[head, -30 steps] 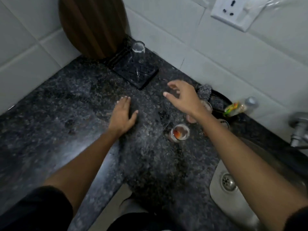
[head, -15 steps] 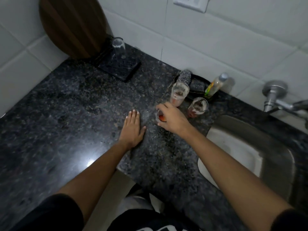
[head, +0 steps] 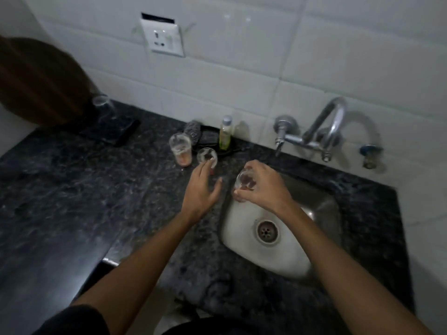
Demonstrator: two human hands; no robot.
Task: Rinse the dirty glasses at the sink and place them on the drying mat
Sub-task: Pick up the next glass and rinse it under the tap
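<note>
Beside sink, tall glass, bottle

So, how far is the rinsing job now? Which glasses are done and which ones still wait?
Done, it seems: one clear glass already stands on the drying mat at the far left. In hand: the right hand holds a small glass over the sink; no water runs from the tap. Left: two dirty glasses, the tall one and the short one by the left hand.

Granite counter, two glasses, mat
</note>
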